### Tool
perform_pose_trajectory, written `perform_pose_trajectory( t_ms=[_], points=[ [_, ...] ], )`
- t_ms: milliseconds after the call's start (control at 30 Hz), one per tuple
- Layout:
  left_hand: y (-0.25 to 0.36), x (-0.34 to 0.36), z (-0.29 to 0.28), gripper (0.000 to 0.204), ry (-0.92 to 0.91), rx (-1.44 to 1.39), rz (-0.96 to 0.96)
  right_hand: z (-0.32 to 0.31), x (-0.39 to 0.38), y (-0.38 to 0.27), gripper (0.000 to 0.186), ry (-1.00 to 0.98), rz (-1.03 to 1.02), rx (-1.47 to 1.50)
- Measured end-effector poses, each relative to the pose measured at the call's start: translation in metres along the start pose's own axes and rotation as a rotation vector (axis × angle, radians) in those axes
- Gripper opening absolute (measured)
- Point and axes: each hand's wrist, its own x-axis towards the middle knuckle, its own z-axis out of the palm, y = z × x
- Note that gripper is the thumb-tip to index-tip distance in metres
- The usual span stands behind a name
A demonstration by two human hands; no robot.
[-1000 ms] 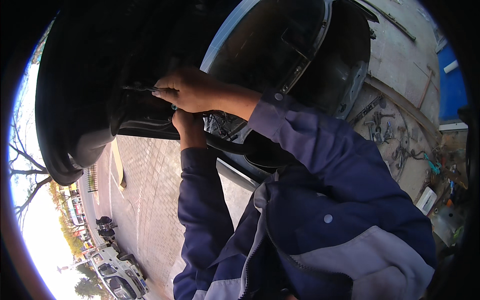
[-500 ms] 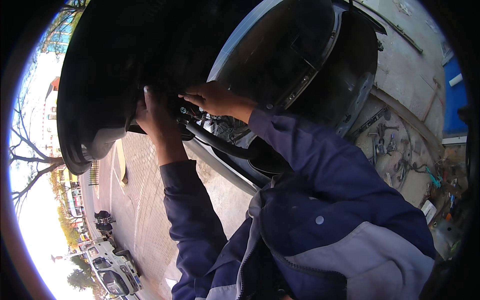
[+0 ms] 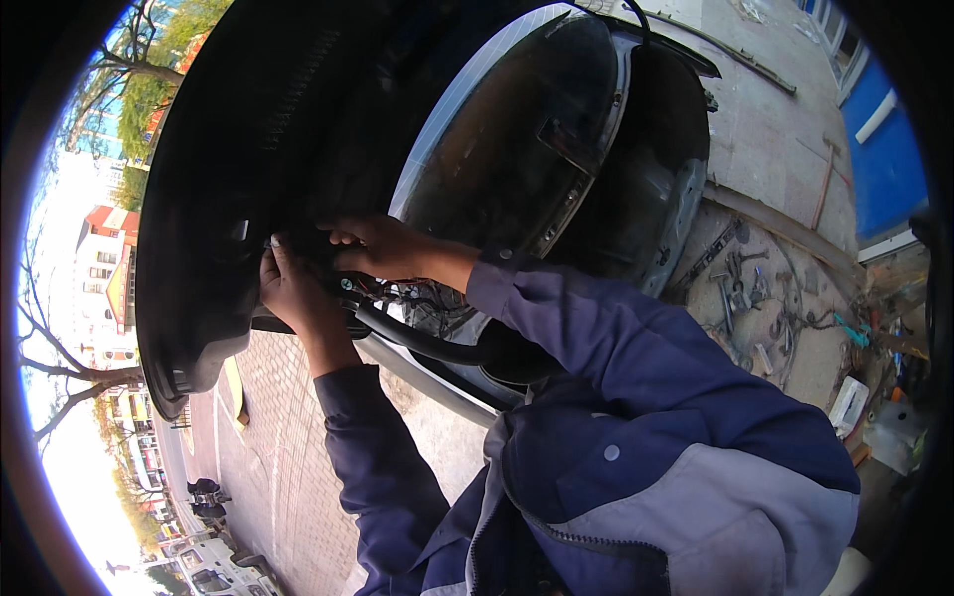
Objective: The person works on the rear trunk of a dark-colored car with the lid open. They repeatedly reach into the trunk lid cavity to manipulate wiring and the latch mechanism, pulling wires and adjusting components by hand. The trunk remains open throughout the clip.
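Observation:
Both hands are raised against the dark inner side of a raised black trunk lid (image 3: 229, 149). My left hand (image 3: 290, 290) touches its lower part, thumb upward and fingers bent together; what they pinch, if anything, is lost in the dark. Just to the right is my right hand (image 3: 386, 246), fingers curled in toward the panel, their tips in shadow. Whatever sits between them cannot be made out. Thin wires with connectors (image 3: 370, 288) hang under the right hand. A thick black rubber tube (image 3: 422, 340) runs from there down toward the car body.
The car's rear window (image 3: 507, 119) lies beyond my right hand. Metal parts and tools (image 3: 735, 283) are spread on the ground at right, near a blue panel (image 3: 884, 169). Brick paving (image 3: 288, 417) stretches left toward a parked white vehicle (image 3: 229, 571).
The view has shifted, so the lid and hands appear lower. My right hand's fingers have moved off the wires' level and curl closer to the panel. My left hand stays at the lid.

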Motion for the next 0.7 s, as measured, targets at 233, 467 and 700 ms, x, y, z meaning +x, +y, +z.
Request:
perform_pose_trajectory(
  t_ms=[233,467,700],
  points=[
    [-0.03,-0.012,-0.01,0.033,0.112,0.783,0.497,0.022,0.048,-0.052,0.042,-0.046,-0.056,-0.229],
    [-0.041,-0.026,-0.014,0.035,0.093,0.661,0.464,0.048,0.059,-0.049,0.032,0.167,-0.065,-0.278],
    [-0.076,-0.069,-0.011,0.034,0.152,0.044,-0.299,0.028,0.062,-0.034,0.031,0.007,0.116,-0.065]
  ],
)
